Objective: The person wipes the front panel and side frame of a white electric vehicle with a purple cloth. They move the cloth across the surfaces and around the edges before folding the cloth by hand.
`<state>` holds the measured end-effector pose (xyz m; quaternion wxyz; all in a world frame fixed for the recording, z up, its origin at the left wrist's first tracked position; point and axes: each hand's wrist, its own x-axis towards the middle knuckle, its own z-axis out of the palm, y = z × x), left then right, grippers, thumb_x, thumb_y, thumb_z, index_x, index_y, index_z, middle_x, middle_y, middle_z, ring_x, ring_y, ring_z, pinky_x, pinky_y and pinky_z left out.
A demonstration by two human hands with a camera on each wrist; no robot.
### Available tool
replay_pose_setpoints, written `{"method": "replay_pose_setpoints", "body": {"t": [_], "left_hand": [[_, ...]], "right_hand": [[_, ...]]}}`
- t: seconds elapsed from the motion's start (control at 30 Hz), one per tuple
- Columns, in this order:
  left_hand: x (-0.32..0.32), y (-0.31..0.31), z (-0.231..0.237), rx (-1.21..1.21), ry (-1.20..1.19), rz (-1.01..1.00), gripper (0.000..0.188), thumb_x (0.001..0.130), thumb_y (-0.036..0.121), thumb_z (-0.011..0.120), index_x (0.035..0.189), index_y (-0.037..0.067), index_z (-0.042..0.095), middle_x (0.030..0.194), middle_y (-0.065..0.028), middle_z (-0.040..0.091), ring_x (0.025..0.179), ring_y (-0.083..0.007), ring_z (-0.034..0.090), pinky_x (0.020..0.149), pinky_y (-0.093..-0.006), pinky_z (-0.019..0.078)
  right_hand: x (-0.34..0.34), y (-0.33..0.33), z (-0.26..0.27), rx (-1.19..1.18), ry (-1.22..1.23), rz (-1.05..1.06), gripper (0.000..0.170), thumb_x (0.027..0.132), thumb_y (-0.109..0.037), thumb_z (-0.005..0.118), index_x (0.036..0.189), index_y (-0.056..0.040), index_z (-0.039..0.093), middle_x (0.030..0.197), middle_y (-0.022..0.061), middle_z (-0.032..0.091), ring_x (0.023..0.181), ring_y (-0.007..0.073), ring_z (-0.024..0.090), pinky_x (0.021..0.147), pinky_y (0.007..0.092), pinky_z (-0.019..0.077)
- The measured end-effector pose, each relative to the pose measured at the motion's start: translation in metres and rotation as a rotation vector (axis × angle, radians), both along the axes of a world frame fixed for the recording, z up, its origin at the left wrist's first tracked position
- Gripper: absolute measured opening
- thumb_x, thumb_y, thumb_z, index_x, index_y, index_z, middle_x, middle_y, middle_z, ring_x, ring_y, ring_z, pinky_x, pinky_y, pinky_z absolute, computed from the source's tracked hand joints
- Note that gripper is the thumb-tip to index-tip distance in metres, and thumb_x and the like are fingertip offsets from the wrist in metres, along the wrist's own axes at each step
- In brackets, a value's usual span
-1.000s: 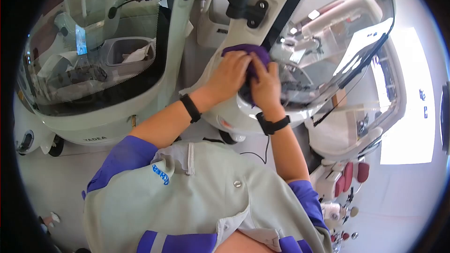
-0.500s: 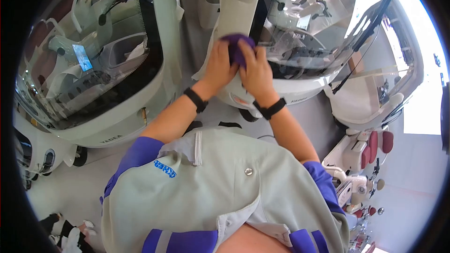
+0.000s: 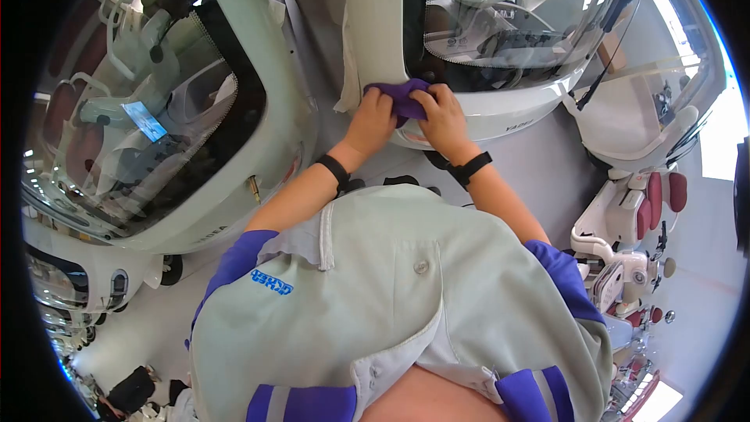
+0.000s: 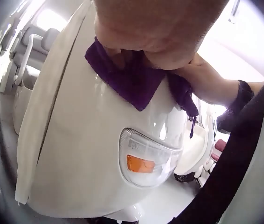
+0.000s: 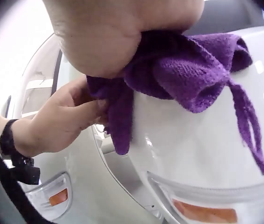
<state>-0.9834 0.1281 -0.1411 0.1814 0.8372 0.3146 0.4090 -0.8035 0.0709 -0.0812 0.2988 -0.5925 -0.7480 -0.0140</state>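
A purple cloth (image 3: pixel 402 100), bunched up, lies against the front corner of a white vehicle (image 3: pixel 375 27). My left hand (image 3: pixel 370 121) grips its left part, with the thumb on the fabric in the right wrist view. On the other side my right hand (image 3: pixel 445 120) holds it with curled fingers. The cloth (image 4: pixel 132 86) overlaps the glossy panel above a clear lamp (image 4: pixel 150 158) with an orange section. From its edge a thin purple loop (image 5: pixel 250 128) hangs down over the panel. The palms hide part of the cloth in both wrist views.
The vehicle's curved windshield (image 3: pixel 500 23) rises right of the hands. A second white vehicle (image 3: pixel 273 86) with a large window stands close on the left, a narrow gap between them. Another white vehicle (image 3: pixel 617 125) and scooters with red seats (image 3: pixel 648 199) are at the right.
Both hands have moved with the purple cloth down the white pillar, to the corner below the windshield. They are farther apart now, the cloth spread between them. The head view has shifted.
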Motion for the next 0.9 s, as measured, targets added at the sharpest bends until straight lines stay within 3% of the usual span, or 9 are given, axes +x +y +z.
{"method": "replay_pose_setpoints", "body": {"t": [0.27, 0.53, 0.7, 0.9], "left_hand": [[0.022, -0.015, 0.026, 0.166, 0.052, -0.181, 0.05, 0.075, 0.005, 0.071, 0.121, -0.001, 0.053, 0.111, -0.0195, 0.053, 0.098, -0.039, 0.054, 0.086, -0.0489, 0.0464], [0.048, -0.016, 0.008, 0.29, 0.26, -0.28, 0.048, 0.074, 0.009, 0.071, 0.119, 0.002, 0.056, 0.109, -0.0163, 0.057, 0.097, -0.0355, 0.056, 0.084, -0.0455, 0.0472], [0.11, -0.032, 0.005, 0.352, 0.403, -0.427, 0.037, 0.08, 0.012, 0.066, 0.116, 0.005, 0.06, 0.107, -0.0106, 0.059, 0.095, -0.0295, 0.058, 0.08, -0.0424, 0.0486], [0.232, -0.047, 0.012, 0.46, 0.435, -0.463, 0.036, 0.086, 0.015, 0.058, 0.121, 0.006, 0.059, 0.115, -0.0082, 0.059, 0.107, -0.026, 0.056, 0.088, -0.0417, 0.045]], "right_hand": [[0.002, -0.032, -0.012, -0.041, 0.181, -0.258, 0.047, 0.072, -0.004, 0.071, 0.117, -0.0119, 0.064, 0.103, 0.0137, 0.056, 0.098, 0.035, 0.057, 0.084, 0.0442, 0.0491], [0.033, -0.057, -0.037, -0.041, 0.271, -0.254, 0.044, 0.075, -0.003, 0.069, 0.118, -0.008, 0.061, 0.107, 0.0165, 0.055, 0.099, 0.0369, 0.057, 0.085, 0.0439, 0.0489], [0.079, -0.083, -0.064, -0.092, 0.511, -0.393, 0.046, 0.077, 0.001, 0.066, 0.122, -0.006, 0.057, 0.109, 0.02, 0.052, 0.101, 0.0411, 0.056, 0.088, 0.0452, 0.0488], [0.176, -0.085, -0.088, -0.019, 0.58, -0.563, 0.054, 0.077, 0.005, 0.062, 0.129, -0.0026, 0.046, 0.114, 0.0263, 0.049, 0.104, 0.0481, 0.053, 0.091, 0.0481, 0.0469]]}}
